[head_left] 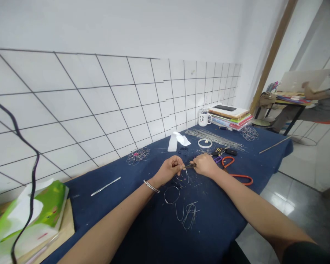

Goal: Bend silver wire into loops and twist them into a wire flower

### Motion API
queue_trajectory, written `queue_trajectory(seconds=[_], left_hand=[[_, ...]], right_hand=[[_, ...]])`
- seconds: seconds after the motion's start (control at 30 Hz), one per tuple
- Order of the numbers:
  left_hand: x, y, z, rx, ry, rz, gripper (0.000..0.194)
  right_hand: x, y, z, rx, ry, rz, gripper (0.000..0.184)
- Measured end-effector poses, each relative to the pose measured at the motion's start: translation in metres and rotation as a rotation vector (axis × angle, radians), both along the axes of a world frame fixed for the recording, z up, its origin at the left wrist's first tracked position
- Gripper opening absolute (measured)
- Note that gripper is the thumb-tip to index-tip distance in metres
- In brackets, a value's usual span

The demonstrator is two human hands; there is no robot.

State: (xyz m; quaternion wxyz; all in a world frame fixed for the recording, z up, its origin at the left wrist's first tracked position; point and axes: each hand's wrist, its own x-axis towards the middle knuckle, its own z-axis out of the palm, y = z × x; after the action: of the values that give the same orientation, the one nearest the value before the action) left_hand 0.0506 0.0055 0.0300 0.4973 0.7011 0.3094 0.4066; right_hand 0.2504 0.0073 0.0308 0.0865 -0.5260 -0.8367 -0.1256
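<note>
My left hand [172,168] pinches a thin wire [187,178] between thumb and fingertips; the wire hangs in a loose curve below them. Closed around a pair of pliers [191,165], my right hand [205,165] points their dark jaws left, at the left fingertips. Its fist hides the handles. On the blue cloth below lie a wire ring [172,195] and a small tangle of cut wires [191,216]. Small bits are scattered under both hands. Beside the right wrist are orange-handled tools [243,179] and a black-handled tool [225,151].
Behind the hands are a wire bundle [214,137], a white coil [205,143], white paper [178,141] and a tangled wire coil [138,156]. A mug [203,118] and stacked books [231,117] stand by the wall. A green packet [53,201] lies left. Another person sits at a far-right table.
</note>
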Motion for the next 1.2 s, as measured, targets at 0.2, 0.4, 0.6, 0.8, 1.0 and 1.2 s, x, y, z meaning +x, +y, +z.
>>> queue_trajectory(seconds=[0.2, 0.4, 0.6, 0.8, 1.0, 1.2], left_hand=[[-0.001, 0.001, 0.0, 0.023, 0.01, -0.009, 0.014], [-0.003, 0.003, -0.004, 0.027, 0.001, -0.013, 0.015], [-0.007, 0.005, -0.004, -0.014, -0.023, -0.016, 0.02], [-0.011, 0.009, -0.006, -0.058, -0.08, 0.046, 0.03], [-0.013, 0.018, -0.016, -0.088, -0.176, 0.168, 0.032], [-0.012, 0.019, -0.018, -0.133, -0.192, 0.116, 0.029]], right_hand=[[-0.003, -0.002, -0.002, -0.078, 0.002, -0.043, 0.035], [-0.004, -0.002, -0.004, -0.134, 0.001, -0.076, 0.028], [-0.004, 0.002, -0.006, -0.189, 0.011, -0.12, 0.027], [0.002, 0.011, -0.008, -0.216, 0.047, -0.158, 0.027], [0.007, 0.016, -0.009, -0.23, 0.05, -0.176, 0.032], [0.006, 0.02, -0.009, -0.246, 0.001, -0.151, 0.041]])
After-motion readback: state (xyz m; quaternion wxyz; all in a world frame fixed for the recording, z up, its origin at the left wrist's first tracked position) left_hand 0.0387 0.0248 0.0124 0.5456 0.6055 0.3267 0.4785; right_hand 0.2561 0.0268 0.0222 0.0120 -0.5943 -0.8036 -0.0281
